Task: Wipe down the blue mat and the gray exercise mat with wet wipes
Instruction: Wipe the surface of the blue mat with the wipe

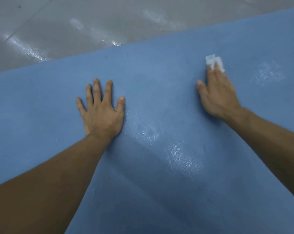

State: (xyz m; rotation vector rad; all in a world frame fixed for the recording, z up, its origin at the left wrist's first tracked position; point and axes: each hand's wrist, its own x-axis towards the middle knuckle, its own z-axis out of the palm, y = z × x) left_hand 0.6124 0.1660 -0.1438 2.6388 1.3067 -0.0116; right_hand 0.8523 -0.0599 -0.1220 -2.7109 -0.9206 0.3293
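The blue mat (159,92) fills most of the view, running from lower left to upper right. My left hand (100,110) lies flat on it with fingers spread, holding nothing. My right hand (217,93) rests further right, its fingers pressing a crumpled white wet wipe (214,62) against the mat. Wet, shiny streaks show on the mat between the hands and to the right of the wipe. Above the mat's far edge lies a gray surface (75,27); whether it is the gray exercise mat I cannot tell.
The gray surface beyond the blue mat carries wet, glossy patches (33,53) near the mat's far edge. Nothing else lies on either surface.
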